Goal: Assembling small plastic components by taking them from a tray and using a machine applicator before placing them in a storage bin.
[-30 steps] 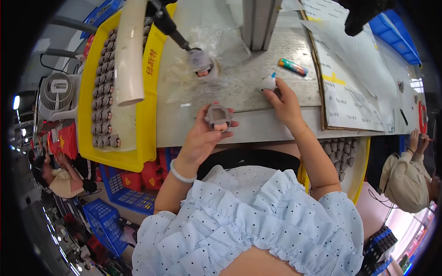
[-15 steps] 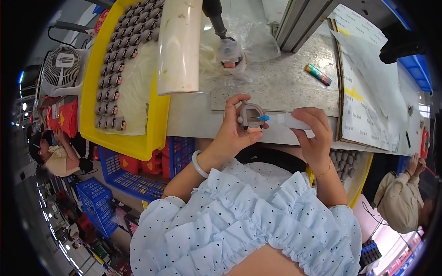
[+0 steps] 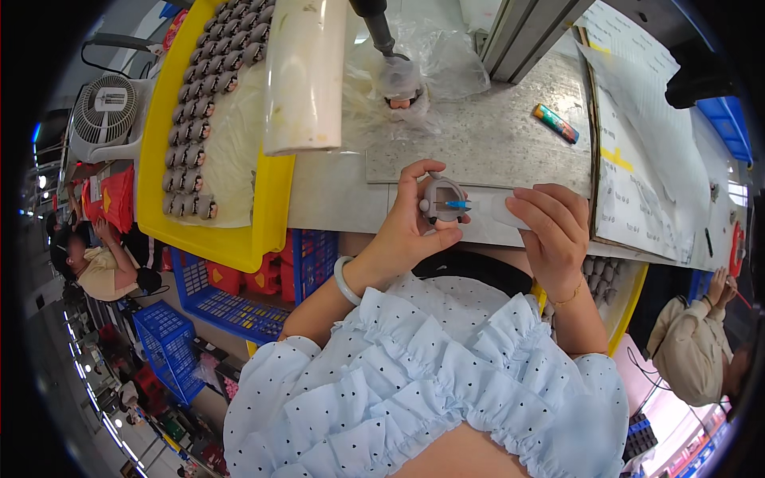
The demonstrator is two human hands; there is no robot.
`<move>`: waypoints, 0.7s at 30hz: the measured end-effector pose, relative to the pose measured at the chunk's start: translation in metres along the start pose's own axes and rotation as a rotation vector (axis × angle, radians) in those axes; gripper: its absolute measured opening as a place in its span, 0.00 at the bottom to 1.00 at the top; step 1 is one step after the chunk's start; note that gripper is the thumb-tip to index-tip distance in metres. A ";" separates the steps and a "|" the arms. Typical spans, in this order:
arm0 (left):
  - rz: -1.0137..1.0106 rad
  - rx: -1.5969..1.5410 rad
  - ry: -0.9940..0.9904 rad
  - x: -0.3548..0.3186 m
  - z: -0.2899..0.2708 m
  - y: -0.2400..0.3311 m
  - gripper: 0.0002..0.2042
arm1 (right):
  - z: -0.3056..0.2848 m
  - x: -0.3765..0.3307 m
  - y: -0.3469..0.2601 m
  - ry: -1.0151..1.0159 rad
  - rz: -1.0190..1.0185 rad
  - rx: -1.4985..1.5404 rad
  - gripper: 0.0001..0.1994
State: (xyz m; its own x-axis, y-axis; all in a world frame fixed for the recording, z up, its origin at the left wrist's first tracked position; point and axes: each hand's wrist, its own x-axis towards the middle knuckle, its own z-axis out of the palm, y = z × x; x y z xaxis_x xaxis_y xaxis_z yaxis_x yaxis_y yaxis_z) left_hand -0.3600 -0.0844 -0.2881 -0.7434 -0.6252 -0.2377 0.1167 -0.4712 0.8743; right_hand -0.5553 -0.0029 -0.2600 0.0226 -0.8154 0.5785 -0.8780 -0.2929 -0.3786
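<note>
My left hand (image 3: 409, 227) holds a small grey round part (image 3: 442, 199) just above the front edge of the grey workbench (image 3: 494, 143). My right hand (image 3: 554, 231) grips a white syringe-like tube (image 3: 498, 211) whose blue tip (image 3: 457, 205) touches the grey part. A pale bracelet sits on my left wrist. Both forearms come up from a light blue dotted blouse.
A yellow tray (image 3: 171, 103) with rows of several grey parts lies at left, a cream cylinder (image 3: 305, 72) over it. A tool in clear plastic (image 3: 398, 80), a small coloured tube (image 3: 555, 123), papers (image 3: 637, 159), a fan (image 3: 106, 111), blue crates (image 3: 239, 311) and other people are around.
My right hand came back from the bench with the white tube and brought its blue tip to the grey part. My left hand kept its hold and the view shifted closer.
</note>
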 end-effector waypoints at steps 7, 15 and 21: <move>-0.005 0.007 0.002 0.000 0.000 0.000 0.37 | -0.003 0.001 0.000 -0.006 -0.017 -0.027 0.17; 0.014 0.024 -0.001 -0.001 0.000 -0.002 0.37 | -0.003 0.002 -0.001 -0.005 -0.012 -0.032 0.17; 0.031 0.081 0.006 -0.002 0.001 -0.003 0.37 | -0.001 0.004 0.004 0.038 -0.004 -0.047 0.18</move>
State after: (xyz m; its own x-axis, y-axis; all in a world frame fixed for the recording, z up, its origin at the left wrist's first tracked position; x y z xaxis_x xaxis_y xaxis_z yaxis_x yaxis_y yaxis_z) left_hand -0.3601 -0.0810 -0.2898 -0.7366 -0.6423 -0.2121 0.0855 -0.3995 0.9127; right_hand -0.5589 -0.0062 -0.2584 0.0091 -0.7946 0.6070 -0.8996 -0.2716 -0.3421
